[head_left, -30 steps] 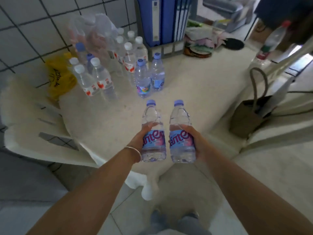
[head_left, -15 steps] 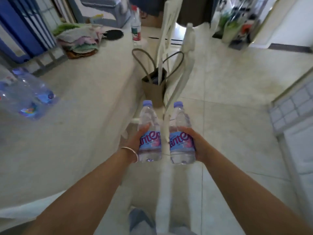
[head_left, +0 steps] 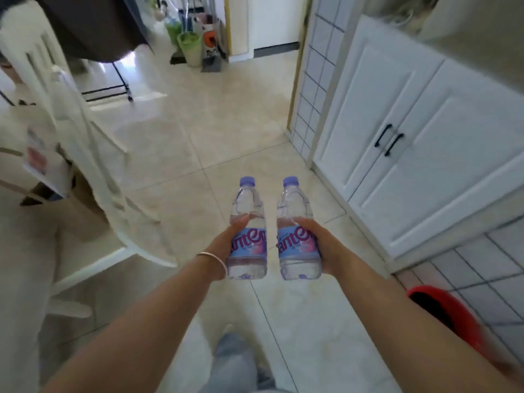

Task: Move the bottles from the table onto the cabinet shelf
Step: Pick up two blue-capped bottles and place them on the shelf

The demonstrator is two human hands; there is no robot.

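My left hand (head_left: 224, 245) grips a clear water bottle (head_left: 248, 211) with a purple cap and a blue-pink label, held upright. My right hand (head_left: 320, 245) grips a second, matching bottle (head_left: 295, 211), also upright, a small gap apart from the first. Both bottles hang over the tiled floor in front of me. A white cabinet (head_left: 419, 131) with two shut doors and black handles (head_left: 390, 140) stands to the right of the bottles. The table and its other bottles are out of view.
A white chair (head_left: 93, 154) stands at the left with a brown bag (head_left: 48, 177) beside it. A red bucket (head_left: 445, 316) sits low at the right against the tiled wall. Green bins (head_left: 188, 46) stand far back by a doorway. Beige floor tiles (head_left: 198, 114) stretch ahead.
The view has swung right, away from the table and past the chair, and the white cabinet has come into sight. Both hands keep the same hold on the two bottles.
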